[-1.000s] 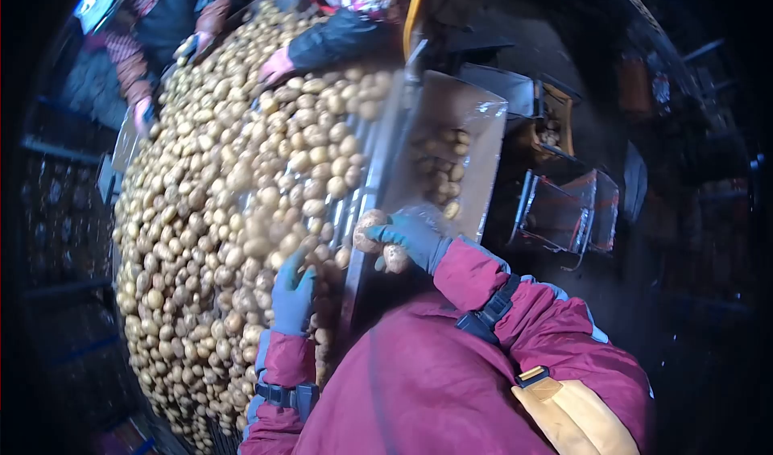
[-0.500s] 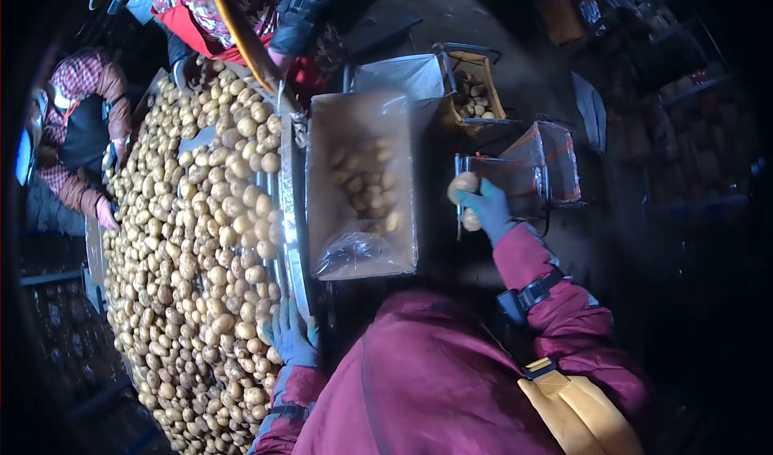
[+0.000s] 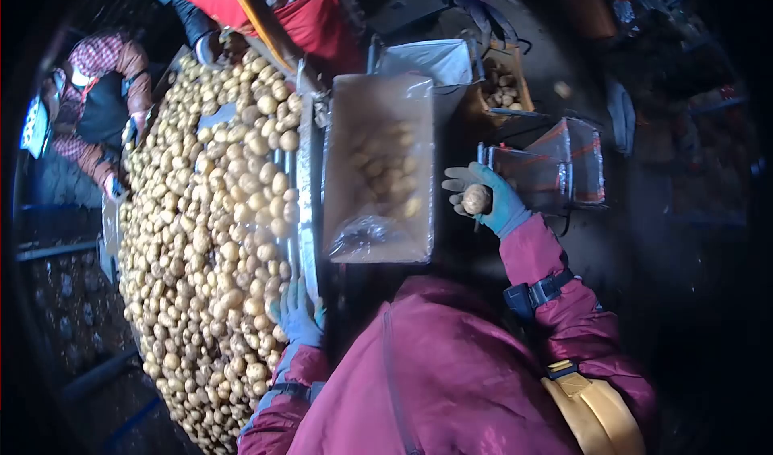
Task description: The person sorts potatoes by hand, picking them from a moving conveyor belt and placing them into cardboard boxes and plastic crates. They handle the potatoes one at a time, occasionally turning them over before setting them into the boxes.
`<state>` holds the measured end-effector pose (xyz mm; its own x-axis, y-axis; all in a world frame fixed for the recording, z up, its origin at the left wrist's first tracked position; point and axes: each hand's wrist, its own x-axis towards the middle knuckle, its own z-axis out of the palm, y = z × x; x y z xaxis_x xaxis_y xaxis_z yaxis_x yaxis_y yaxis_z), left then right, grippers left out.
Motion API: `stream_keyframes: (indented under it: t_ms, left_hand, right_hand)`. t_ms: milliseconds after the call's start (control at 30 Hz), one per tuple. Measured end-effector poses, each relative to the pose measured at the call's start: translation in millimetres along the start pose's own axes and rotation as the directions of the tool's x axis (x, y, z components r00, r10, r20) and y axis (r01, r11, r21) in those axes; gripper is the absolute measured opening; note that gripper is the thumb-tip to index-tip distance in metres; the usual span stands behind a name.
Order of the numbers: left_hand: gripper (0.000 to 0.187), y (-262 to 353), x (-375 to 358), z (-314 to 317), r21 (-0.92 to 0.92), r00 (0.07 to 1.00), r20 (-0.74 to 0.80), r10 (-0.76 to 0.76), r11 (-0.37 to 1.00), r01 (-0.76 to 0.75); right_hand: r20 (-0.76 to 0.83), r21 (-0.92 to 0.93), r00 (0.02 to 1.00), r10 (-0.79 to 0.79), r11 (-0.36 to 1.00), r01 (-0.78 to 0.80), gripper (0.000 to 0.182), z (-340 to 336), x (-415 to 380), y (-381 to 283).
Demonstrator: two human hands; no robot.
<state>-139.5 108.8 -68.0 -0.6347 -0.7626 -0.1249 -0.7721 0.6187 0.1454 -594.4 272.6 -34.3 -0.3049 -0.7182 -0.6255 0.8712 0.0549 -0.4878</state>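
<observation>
The right hand (image 3: 487, 199), in a blue-grey glove, has its grip closed loosely around a single potato (image 3: 476, 199), fingers spread and palm turned up toward the camera, the potato sitting in the cup of the palm and held up in the air, clear of everything around it. Just to the left of that grip stands a cardboard box (image 3: 346, 181) lined with clear plastic, with a small heap of potatoes lying in its far half. Just beyond and to the right of the grip are dark crates (image 3: 576, 165) with shiny plastic over them, and farther off past those a wooden crate (image 3: 503, 88) with a few potatoes in it, next to a pale, shiny liner bag (image 3: 427, 59). The left hand (image 3: 298, 314), gloved the same way, lies well apart from the right, down on the near edge of the worktop (image 3: 307, 181), fingers laid flat and open on the potatoes there, holding nothing that I can make out. The pile of potatoes (image 3: 209, 213) covers the whole worktop, running away from that hand to the far end. On the far side of the pile, a person in a checked jacket (image 3: 101, 101) has a hand down among the potatoes, and at the head of the worktop another person in a red apron (image 3: 314, 20) stands close to the metal rim.
</observation>
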Motion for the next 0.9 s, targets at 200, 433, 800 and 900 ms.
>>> stream_keyframes:
  t_ms: [200,433,800,900]
  left_hand:
    - [0.063,8,3,-9,-0.044,0.999,-0.037,-0.008,0.999,0.006]
    - [0.058,-18,-5,-24,-0.307,0.972,-0.211,-0.104,0.951,0.035]
    - [0.061,-264,-97,-19,-0.177,0.64,-0.423,-0.641,0.752,0.635]
    - [0.07,-301,-92,1,-0.225,0.519,-0.349,-0.78,0.608,0.762]
  right_hand:
    - [0.228,-0.143,0.961,0.156,0.982,-0.126,0.056,87,21,41]
    - [0.421,-0.584,0.791,0.444,0.8,-0.138,0.055,174,43,138]
    - [0.215,-0.657,0.676,0.705,0.617,-0.433,0.056,243,32,258]
    - [0.197,-0.761,0.721,0.665,0.567,-0.315,0.049,272,17,267]
